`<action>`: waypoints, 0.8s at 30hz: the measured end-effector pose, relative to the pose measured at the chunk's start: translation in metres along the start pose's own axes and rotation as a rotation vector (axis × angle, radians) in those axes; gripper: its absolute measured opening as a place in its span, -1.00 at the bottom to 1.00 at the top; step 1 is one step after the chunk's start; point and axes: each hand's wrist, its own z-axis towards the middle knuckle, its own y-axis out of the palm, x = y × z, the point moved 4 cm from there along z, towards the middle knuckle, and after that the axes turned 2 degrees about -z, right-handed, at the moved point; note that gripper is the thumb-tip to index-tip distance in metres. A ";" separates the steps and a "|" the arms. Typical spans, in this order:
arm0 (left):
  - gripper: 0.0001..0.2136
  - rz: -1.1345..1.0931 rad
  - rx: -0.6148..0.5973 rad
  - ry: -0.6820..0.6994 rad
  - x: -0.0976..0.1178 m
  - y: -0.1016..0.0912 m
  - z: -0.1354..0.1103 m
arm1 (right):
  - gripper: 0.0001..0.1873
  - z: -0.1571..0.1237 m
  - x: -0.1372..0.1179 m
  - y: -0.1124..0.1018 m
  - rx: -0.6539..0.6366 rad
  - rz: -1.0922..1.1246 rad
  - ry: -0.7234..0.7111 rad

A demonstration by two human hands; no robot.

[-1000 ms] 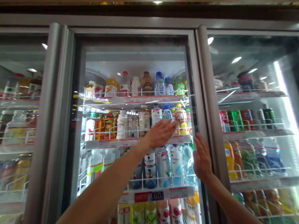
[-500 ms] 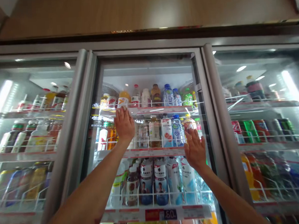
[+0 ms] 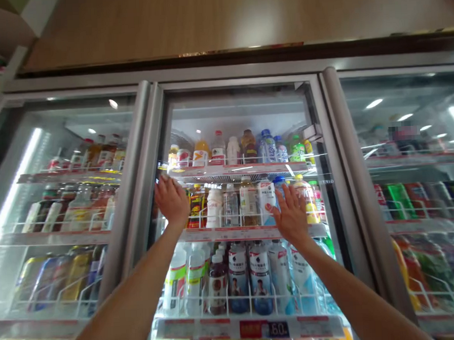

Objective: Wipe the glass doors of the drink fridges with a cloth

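Note:
The middle glass door point(image 3: 234, 96) of a drinks fridge stands in front of me, closed. My left hand point(image 3: 172, 199) is at the glass near its left frame, level with the second shelf, fingers close together and slightly bent. Something small and pale may be at its fingertips; I cannot make it out. My right hand point(image 3: 291, 215) lies flat on or just before the glass, fingers spread, holding nothing. It partly hides a blue-capped bottle point(image 3: 279, 179). Behind the glass, a white carton-like bottle point(image 3: 267, 198) and a yellow-capped bottle point(image 3: 311, 201) flank it.
Fridge doors on the left point(image 3: 72, 112) and right point(image 3: 398, 95) show shelves of bottles and cans. Metal frames point(image 3: 144, 144) divide them. Lower in the middle section stand several bottles point(image 3: 238, 276) behind a wire rail, above a price strip point(image 3: 264, 329). A wooden panel point(image 3: 219, 23) runs overhead.
Both hands have moved left across the glass, the left one now close to the door's left frame. The view has shifted left, so the fridge appears further right.

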 end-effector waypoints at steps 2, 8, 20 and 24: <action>-0.59 -0.012 -0.016 0.079 0.010 -0.001 -0.012 | -0.51 -0.002 0.002 0.000 0.006 -0.006 -0.005; -0.64 -0.098 -0.269 0.589 0.041 0.008 -0.035 | -0.51 -0.003 0.004 -0.001 0.047 0.007 -0.038; -0.64 -0.170 -0.366 1.068 0.082 -0.010 -0.108 | -0.55 -0.006 0.009 0.000 0.051 -0.013 -0.047; -0.59 -0.060 -0.141 0.509 0.015 -0.025 -0.076 | -0.53 -0.008 0.010 0.001 0.029 -0.013 -0.040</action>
